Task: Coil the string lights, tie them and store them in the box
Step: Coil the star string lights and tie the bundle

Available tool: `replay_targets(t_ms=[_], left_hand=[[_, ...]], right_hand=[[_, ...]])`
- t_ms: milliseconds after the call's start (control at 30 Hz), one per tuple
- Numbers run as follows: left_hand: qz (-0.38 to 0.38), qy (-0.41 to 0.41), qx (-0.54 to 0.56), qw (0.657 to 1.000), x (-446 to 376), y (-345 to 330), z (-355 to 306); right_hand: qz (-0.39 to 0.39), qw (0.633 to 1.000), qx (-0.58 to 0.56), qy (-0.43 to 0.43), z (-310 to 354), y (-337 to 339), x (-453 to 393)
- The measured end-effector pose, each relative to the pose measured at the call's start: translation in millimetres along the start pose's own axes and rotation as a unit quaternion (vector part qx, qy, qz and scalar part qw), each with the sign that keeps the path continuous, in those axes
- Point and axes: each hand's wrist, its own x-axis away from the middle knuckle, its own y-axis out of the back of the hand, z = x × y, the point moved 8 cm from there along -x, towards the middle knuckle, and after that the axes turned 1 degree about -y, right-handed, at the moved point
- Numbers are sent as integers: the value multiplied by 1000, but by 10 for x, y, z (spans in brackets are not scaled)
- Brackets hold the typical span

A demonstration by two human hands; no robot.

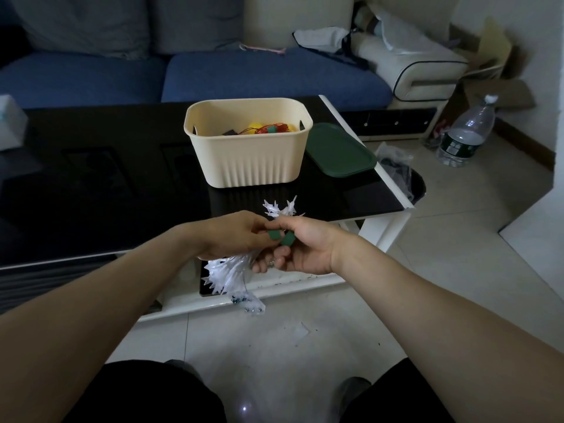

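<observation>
- A bundle of white, spiky translucent plastic string lights point(235, 271) is hanging at the centre of the frame, over the near edge of the table; a few spikes are sticking up above the hands and the bulk is drooping below them.
- Two ends of a flat dark green tie strap point(282, 237) are crossing over the bundle between the two hands.
- The left hand point(235, 235) is gripping the bundle, its fingers curled round the lights and pinching one green strap end.
- The right hand point(300, 248) is meeting it from the right, thumb and fingers pinching the other green strap end, lower fingers curled beneath.
- A cream ribbed plastic box point(248, 154) is standing open on the glossy black table point(106, 190), above the hands and apart from them.
- Inside the box, red-wired lights with yellow bulbs point(265, 129) are lying, bound with a green tie.
- A dark green rectangular lid point(340, 151) is lying flat just right of the box, near the table corner.
- A blue sofa point(213, 74) is filling the upper left of the frame behind the table.
- A clear plastic water bottle point(468, 132) is standing on the tiled floor at the right.
</observation>
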Motion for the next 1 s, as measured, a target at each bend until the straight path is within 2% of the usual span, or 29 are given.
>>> replay_targets(t_ms=[100, 267, 333, 500, 700, 1000], left_hand=[[19, -17, -11, 1000, 39, -18, -39], [44, 3, 142, 989, 14, -62, -32], [17, 4, 145, 989, -20, -46, -45], [-109, -25, -9, 994, -71, 88, -57], [-214, -58, -149, 964, -152, 252, -109], [-245, -47, -241, 938, -194, 306, -93]], right_hand=[[-2, 1000, 22, 8, 35, 7, 43], [-42, 999, -4, 24, 89, 125, 58], [-61, 997, 8, 36, 114, 201, 56], [-107, 990, 55, 68, 143, 329, 120], [-128, 983, 70, 115, 195, 403, 130], [-153, 948, 211, 184, 344, 354, 208]])
